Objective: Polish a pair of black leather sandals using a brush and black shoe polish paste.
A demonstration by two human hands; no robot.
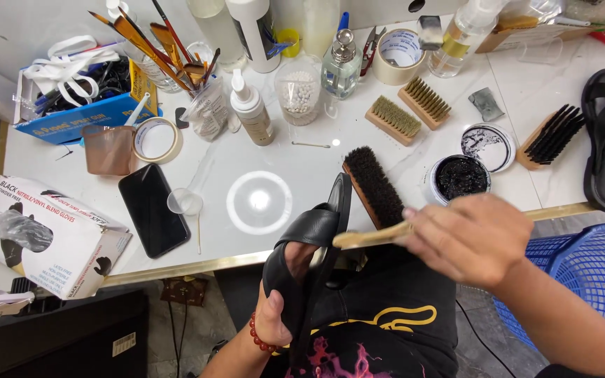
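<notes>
Black leather sandal (314,241) sits at six o'clock, my left hand (274,318) slipped inside gripping it; my right hand (467,238) fingers clamp a wooden brush (372,187), which I'd stroke lightly, sandal braced.

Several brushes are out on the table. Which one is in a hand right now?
The dark-bristled brush with the pale wooden handle, gripped by the right hand against the black sandal. The two tan-bristled brushes and the black-bristled one lie untouched.
</notes>
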